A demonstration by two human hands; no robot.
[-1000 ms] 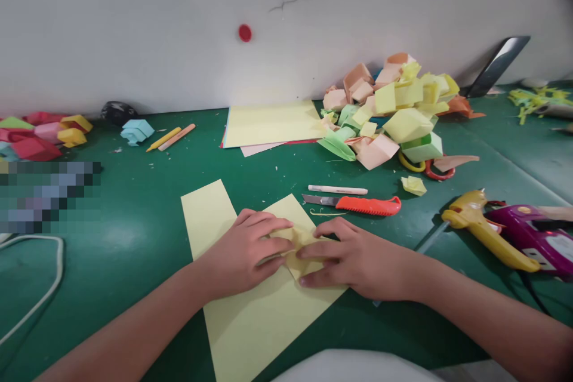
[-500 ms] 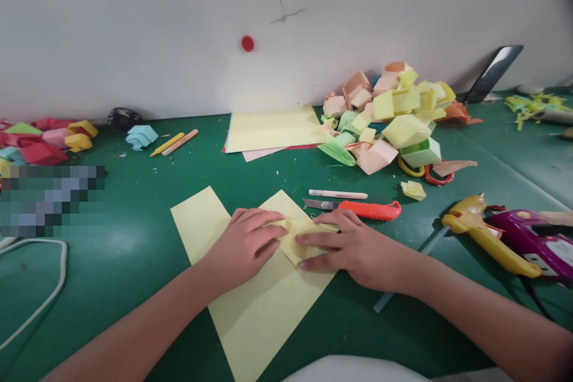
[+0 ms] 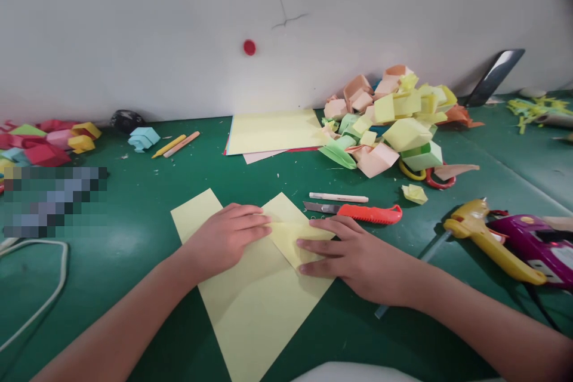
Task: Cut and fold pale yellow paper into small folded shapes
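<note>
A sheet of pale yellow paper lies on the green table, with a folded flap near its upper right. My left hand rests flat across the sheet, fingertips at the flap's left end. My right hand lies on the flap's right part, its fingers spread and pressing down. Neither hand grips anything. Just beyond my right hand are an orange utility knife with its blade out and a pale pen.
A yellow glue gun lies at right beside a purple device. Behind are a pile of folded paper pieces, stacked paper sheets and two crayon-like sticks. A white cable curves at left.
My left hand has slid left along the paper, uncovering more of the folded flap. My right hand stays nearly where it was on the flap. The view has shifted slightly.
</note>
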